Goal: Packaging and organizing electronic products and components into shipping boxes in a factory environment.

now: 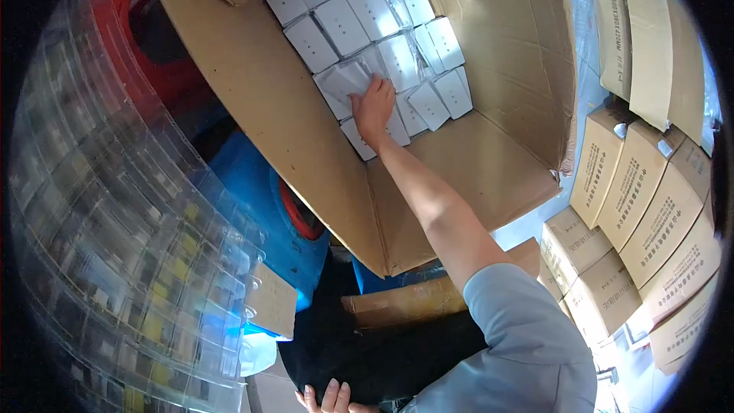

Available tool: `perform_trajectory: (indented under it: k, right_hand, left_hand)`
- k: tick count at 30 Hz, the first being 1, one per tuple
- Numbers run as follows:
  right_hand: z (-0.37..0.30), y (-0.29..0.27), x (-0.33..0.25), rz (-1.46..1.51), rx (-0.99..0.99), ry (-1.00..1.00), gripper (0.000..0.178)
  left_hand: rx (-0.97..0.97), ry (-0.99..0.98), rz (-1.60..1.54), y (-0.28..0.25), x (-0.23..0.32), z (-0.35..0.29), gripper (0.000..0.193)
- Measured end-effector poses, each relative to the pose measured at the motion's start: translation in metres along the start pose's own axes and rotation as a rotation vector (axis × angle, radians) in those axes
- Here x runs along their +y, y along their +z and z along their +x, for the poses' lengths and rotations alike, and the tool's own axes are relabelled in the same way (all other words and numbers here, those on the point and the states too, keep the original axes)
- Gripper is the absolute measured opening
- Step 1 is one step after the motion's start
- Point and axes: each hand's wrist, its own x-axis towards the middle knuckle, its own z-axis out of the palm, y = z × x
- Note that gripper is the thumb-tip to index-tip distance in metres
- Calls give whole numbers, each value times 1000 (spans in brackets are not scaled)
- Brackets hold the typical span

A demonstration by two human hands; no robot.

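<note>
My right hand (pixel 374 111) reaches down into a large open cardboard box (pixel 474 160). Its thumb and fingers are closed at the edge of a flat white packet (pixel 342 80) in clear plastic wrap, which lies slightly askew on the others. Rows of similar white packets (pixel 342 24), each with small dark marks on its face, cover the box floor. Part of the grip is hidden under the palm. At the bottom edge, my left hand (pixel 330 398) rests against black cloth, its visible fingers slightly apart and holding nothing; the rest of it is out of view.
Stacked clear plastic trays (pixel 145 260) rise at the left. Between them and the box stand a blue container (pixel 256 199) and a red one (pixel 145 69). Several sealed cartons (pixel 650 191) are piled at the right. A loose cardboard flap (pixel 405 302) lies below the box.
</note>
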Motion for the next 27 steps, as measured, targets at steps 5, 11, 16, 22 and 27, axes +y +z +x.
perform_trajectory:
  k: [5,11,16,22,27]
  right_hand:
    - [7,-3,8,69,-160,33,61]
    - [-2,15,26,101,-243,-69,46]
    - [9,-3,21,28,-90,-20,37]
    - [-8,14,41,503,-304,-56,40]
    - [-20,33,6,168,-136,-3,49]
  left_hand:
    - [18,28,3,1,-1,0,46]
    - [-5,25,3,1,-3,-3,46]
    - [-33,16,22,-5,-5,-4,47]
    - [-47,25,13,1,-3,-4,49]
    - [-34,26,29,-2,0,-1,49]
